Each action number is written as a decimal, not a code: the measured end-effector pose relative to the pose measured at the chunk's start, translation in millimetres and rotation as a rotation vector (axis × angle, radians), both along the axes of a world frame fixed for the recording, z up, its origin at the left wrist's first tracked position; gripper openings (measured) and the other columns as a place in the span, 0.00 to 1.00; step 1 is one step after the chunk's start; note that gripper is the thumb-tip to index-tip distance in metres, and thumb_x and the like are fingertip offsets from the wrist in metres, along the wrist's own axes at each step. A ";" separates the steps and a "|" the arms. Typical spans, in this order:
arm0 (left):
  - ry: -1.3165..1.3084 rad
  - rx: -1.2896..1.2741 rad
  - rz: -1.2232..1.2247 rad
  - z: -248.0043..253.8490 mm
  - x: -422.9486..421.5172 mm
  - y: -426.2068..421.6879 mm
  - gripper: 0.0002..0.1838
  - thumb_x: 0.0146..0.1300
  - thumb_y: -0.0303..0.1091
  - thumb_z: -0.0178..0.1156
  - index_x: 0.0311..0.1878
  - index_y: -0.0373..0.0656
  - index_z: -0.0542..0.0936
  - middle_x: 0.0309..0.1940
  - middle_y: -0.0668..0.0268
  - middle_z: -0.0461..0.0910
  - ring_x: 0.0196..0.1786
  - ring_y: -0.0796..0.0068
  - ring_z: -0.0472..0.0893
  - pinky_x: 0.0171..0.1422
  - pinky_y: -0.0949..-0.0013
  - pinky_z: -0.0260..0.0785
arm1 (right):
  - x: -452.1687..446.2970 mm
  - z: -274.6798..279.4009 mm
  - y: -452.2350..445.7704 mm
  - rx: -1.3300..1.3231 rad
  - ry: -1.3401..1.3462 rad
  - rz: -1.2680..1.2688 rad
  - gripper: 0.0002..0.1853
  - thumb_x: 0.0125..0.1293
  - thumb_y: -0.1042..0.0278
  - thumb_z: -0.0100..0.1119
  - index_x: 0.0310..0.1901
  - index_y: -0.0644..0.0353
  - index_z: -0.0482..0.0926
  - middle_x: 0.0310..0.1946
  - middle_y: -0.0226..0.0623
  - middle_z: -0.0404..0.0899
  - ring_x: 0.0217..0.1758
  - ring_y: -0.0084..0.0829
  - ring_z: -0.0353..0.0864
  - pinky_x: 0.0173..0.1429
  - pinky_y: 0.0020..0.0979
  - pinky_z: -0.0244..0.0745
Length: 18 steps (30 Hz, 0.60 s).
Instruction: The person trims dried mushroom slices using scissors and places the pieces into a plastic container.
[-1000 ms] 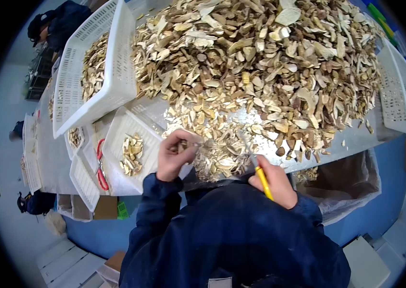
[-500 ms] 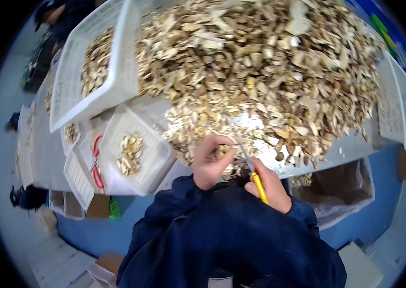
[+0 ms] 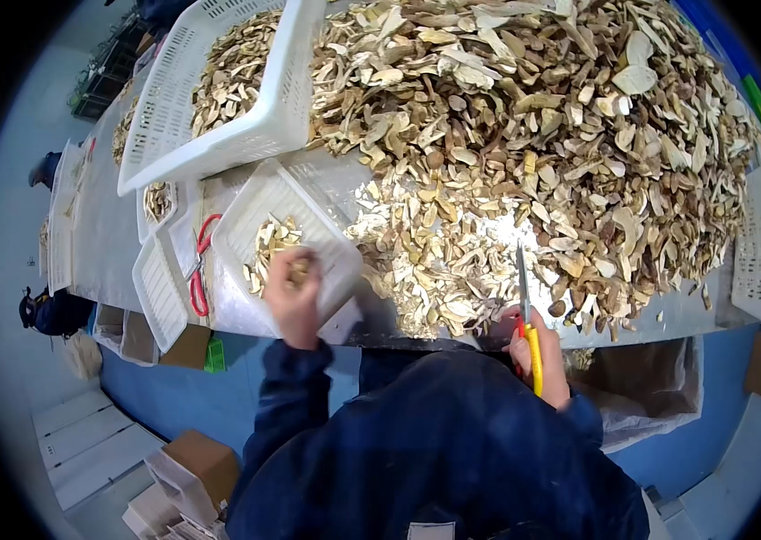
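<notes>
My right hand (image 3: 550, 362) grips scissors (image 3: 525, 297) with yellow and red handles, blades pointing away from me over the table edge. My left hand (image 3: 295, 297), a little blurred, is over the front part of a small white plastic tray (image 3: 337, 292). Its fingers are curled around what look like dried mushroom slices (image 3: 299, 269). More pale slices (image 3: 268, 243) lie in the tray just beyond the fingers. Between my hands, small loose mushroom pieces (image 3: 434, 288) are scattered in front of a large heap of sliced dried mushrooms (image 3: 525, 126).
A big white basket (image 3: 289, 126) with mushroom slices stands at the back left. Red-handled scissors (image 3: 199, 270) lie beside a slotted white tray (image 3: 161, 292). Another white basket (image 3: 752, 270) leans at the right. A lined box (image 3: 651, 387) sits below the table edge. A person (image 3: 52, 312) is far left.
My left hand has moved left from the loose pieces to the small tray. My right hand still holds the scissors, now further right and apart from the left. The view has shifted.
</notes>
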<state>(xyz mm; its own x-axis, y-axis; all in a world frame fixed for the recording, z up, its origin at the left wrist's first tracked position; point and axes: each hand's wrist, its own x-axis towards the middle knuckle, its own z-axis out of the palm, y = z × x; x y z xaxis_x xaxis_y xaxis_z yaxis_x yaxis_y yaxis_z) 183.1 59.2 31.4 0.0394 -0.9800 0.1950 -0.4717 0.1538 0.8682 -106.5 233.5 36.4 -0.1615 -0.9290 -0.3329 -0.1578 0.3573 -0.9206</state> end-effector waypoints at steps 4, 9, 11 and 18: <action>-0.714 0.016 -0.093 7.0 43.6 -31.7 0.19 0.52 0.37 0.68 0.47 0.42 0.81 0.50 0.59 0.78 0.52 0.62 0.75 0.58 0.61 0.63 | -5.1 -12.2 5.0 -0.033 0.008 -0.068 0.20 0.68 0.54 0.55 0.52 0.61 0.72 0.20 0.37 0.70 0.22 0.32 0.72 0.30 0.30 0.65; -0.896 -0.271 -0.277 -3.8 3.8 -31.6 0.18 0.52 0.34 0.69 0.49 0.49 0.82 0.56 0.58 0.75 0.58 0.53 0.71 0.63 0.58 0.62 | -12.6 -7.7 25.8 -0.015 -0.051 -0.243 0.23 0.68 0.50 0.55 0.52 0.63 0.72 0.19 0.30 0.69 0.21 0.22 0.70 0.31 0.25 0.69; -0.489 -0.108 -0.445 -7.8 -37.2 -16.9 0.17 0.52 0.29 0.68 0.47 0.47 0.82 0.53 0.58 0.76 0.55 0.55 0.74 0.60 0.59 0.65 | -13.7 -11.9 37.4 -0.075 -0.072 -0.362 0.25 0.68 0.49 0.54 0.54 0.64 0.72 0.18 0.25 0.67 0.19 0.16 0.68 0.32 0.23 0.73; -0.250 -0.043 -1.205 -3.0 -187.8 61.5 0.16 0.54 0.27 0.64 0.48 0.41 0.79 0.42 0.57 0.76 0.45 0.58 0.78 0.47 0.63 0.73 | -16.8 -12.6 73.8 -0.149 -0.127 -0.709 0.25 0.69 0.51 0.51 0.54 0.66 0.71 0.17 0.24 0.65 0.18 0.14 0.64 0.31 0.24 0.75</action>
<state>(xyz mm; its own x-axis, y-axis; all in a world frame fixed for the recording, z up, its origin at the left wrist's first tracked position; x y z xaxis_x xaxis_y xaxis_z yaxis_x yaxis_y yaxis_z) -4.8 120.7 28.4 -0.9285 -0.3577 0.1002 -0.1616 0.6318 0.7581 -123.3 307.3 23.8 -0.7093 -0.6522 -0.2674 0.1760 0.2035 -0.9631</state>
